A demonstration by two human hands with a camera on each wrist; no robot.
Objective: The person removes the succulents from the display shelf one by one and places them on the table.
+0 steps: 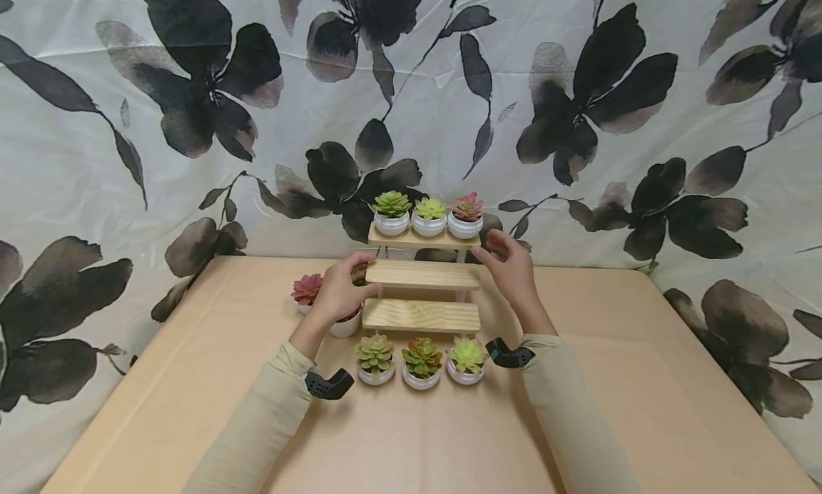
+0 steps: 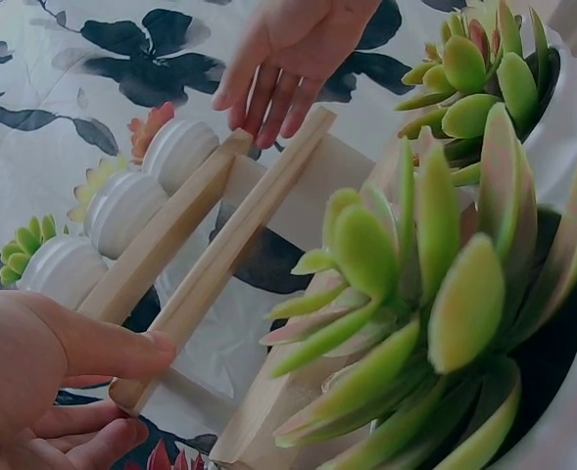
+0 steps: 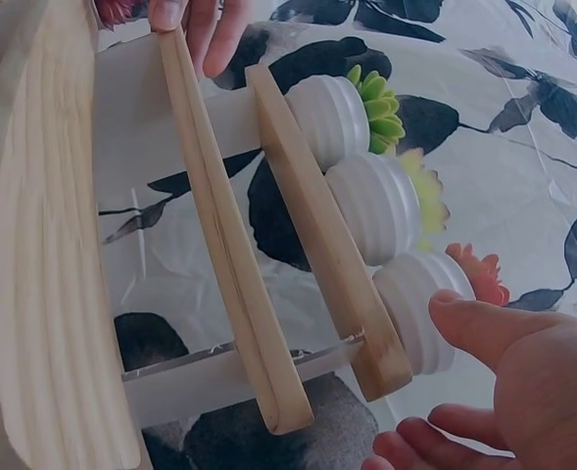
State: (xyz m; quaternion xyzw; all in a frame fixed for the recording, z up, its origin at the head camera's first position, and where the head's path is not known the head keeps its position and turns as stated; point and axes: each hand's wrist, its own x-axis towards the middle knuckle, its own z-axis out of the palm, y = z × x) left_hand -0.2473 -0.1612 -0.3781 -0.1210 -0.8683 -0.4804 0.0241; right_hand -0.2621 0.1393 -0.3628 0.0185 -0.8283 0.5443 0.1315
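The left hand [image 1: 339, 291] is pinching its end of the middle board [image 1: 422, 274], one of three on the stand between the hands; the right hand [image 1: 511, 271] is hanging loose-fingered opposite. A lopsided tug would be risking toppling three top pots [image 1: 429, 223] beyond the hands, while three front pots [image 1: 422, 369] are standing on their near side and at least two side pots [image 1: 345, 328] beside the left.

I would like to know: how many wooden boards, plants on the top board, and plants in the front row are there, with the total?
Wooden boards: 3
Plants on the top board: 3
Plants in the front row: 3
Total: 9
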